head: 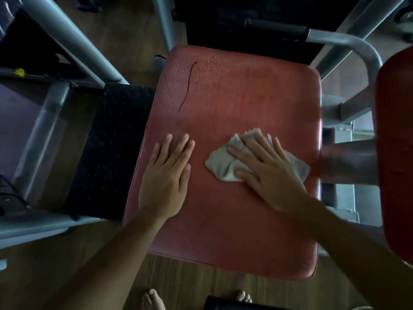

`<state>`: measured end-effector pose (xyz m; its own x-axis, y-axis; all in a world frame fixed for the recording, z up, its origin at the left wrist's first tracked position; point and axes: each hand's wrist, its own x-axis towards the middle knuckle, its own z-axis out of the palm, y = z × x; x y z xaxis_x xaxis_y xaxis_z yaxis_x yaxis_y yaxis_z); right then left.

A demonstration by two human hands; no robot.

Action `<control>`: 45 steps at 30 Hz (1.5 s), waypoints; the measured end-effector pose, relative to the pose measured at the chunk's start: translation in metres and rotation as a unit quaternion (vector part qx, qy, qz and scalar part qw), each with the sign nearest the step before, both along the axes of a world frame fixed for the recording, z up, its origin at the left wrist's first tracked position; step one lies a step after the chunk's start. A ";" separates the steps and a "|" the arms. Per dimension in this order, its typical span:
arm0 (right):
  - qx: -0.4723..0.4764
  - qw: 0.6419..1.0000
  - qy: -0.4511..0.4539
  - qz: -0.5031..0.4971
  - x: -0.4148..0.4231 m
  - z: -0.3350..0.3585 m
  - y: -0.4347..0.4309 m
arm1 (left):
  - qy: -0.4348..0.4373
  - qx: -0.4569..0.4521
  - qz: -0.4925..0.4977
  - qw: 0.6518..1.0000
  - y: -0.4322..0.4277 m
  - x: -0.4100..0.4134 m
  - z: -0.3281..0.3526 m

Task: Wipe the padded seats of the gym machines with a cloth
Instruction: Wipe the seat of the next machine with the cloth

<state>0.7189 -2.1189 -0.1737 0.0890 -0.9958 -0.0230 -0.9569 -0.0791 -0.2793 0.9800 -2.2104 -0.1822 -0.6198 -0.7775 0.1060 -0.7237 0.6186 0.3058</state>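
Note:
A red padded seat [234,99] fills the middle of the head view, with a dark curved crack near its far left and small droplets around it. A crumpled grey cloth [220,163] lies on the seat's right half. My right hand [266,171] presses flat on the cloth with spread, straight fingers. My left hand [166,173] rests flat on the bare seat to the left of the cloth, fingers together and straight. Both forearms reach in from the bottom edge.
Grey metal frame tubes [73,41] run at the left and behind the seat. A black textured footplate [111,148] sits left of the seat. A second red pad [395,153] stands at the right edge. My bare toes [154,298] show on the wooden floor below.

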 end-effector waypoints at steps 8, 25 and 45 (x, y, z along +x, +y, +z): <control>0.016 0.983 -0.012 -0.185 -0.055 0.002 -0.144 | 0.012 0.004 0.011 1.000 0.001 -0.001 0.000; 0.069 0.961 -0.069 -0.257 0.010 0.015 0.098 | 0.016 0.030 0.001 0.999 -0.001 0.001 0.002; 0.110 0.804 -0.106 -0.575 0.211 0.025 0.057 | 0.005 0.094 -0.268 0.959 -0.031 0.084 0.003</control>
